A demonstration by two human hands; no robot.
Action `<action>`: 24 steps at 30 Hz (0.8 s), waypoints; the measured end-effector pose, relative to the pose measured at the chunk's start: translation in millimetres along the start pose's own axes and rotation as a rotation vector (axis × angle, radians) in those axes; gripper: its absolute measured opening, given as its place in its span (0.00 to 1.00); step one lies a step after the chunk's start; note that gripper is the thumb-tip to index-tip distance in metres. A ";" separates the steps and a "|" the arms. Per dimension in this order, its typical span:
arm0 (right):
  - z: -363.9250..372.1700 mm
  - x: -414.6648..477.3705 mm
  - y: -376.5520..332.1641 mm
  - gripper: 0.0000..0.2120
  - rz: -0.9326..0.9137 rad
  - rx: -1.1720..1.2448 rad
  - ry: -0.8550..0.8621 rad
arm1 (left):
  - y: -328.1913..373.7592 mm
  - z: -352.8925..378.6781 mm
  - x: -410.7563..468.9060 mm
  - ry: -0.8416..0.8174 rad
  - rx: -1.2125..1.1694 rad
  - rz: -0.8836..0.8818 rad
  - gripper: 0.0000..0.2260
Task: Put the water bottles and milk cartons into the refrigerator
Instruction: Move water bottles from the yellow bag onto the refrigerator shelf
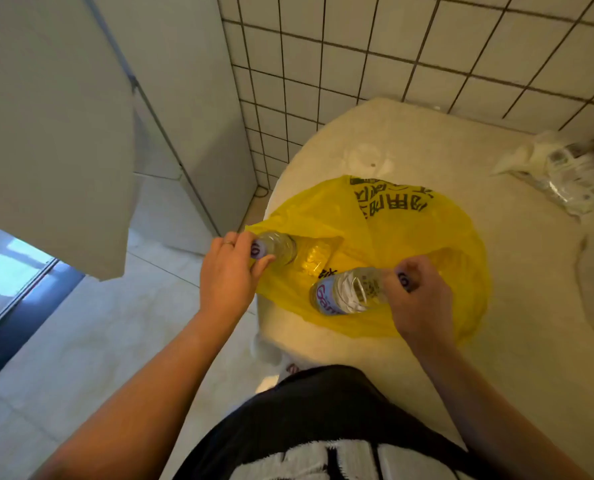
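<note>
Both hands are curled round the top ends of two water bottles lying on their sides at a yellow bag (410, 237) spread on the bench (496, 341). The left hand (231, 271), a thin ring on one finger, grips the cap end of the clear bottle (280, 247), whose ribbed, see-through body runs into the mouth of the bag, its lower part only a shape behind the yellow film. The right hand (420, 299) grips the cap end of the labelled bottle (347, 291), which rests on top of the bag. Its white wrap carries pink-red letters starting "Gan", the rest curving out of sight. Each white cap bears a purple mark like a rounded "0". The bag is thin, glossy and crinkled, printed with heavy black block characters. The bench is a pale cream, stone-like slab with a rounded corner and a matt surface. The refrigerator (191, 81), smooth pale panels split by a dark seam, stands to the left, well apart from both bottles. The wall (427, 46) has small square white tiles with dark grout. A bundle (572, 181) in crinkled clear and white plastic lies at the bench's far right.
</note>
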State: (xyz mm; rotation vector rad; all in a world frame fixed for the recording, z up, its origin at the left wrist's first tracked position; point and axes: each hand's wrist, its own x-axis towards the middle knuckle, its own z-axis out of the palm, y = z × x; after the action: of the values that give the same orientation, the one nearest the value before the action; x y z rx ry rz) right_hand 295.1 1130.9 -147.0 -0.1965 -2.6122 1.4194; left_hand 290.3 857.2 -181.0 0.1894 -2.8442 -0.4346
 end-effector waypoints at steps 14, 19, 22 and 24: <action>-54.2 -32.0 5.9 0.08 -0.131 0.086 -0.091 | 67.5 -57.0 -36.6 0.041 -0.167 0.025 0.24; -65.8 -46.1 4.2 0.11 -0.164 0.113 -0.166 | 84.5 -72.9 -91.4 0.053 -0.254 -0.095 0.24; -63.3 -55.3 -1.1 0.08 -0.188 0.110 -0.245 | 81.5 -82.7 -128.1 0.072 -0.210 -0.153 0.26; -56.5 -63.8 -6.6 0.08 -0.215 0.105 -0.290 | 74.5 -90.1 -150.5 0.086 -0.214 -0.207 0.27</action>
State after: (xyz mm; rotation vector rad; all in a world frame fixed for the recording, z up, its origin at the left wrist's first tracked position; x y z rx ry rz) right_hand 368.8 1161.3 -116.2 0.3168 -2.6652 1.6032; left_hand 452.3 927.8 -109.8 0.4509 -2.6799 -0.7490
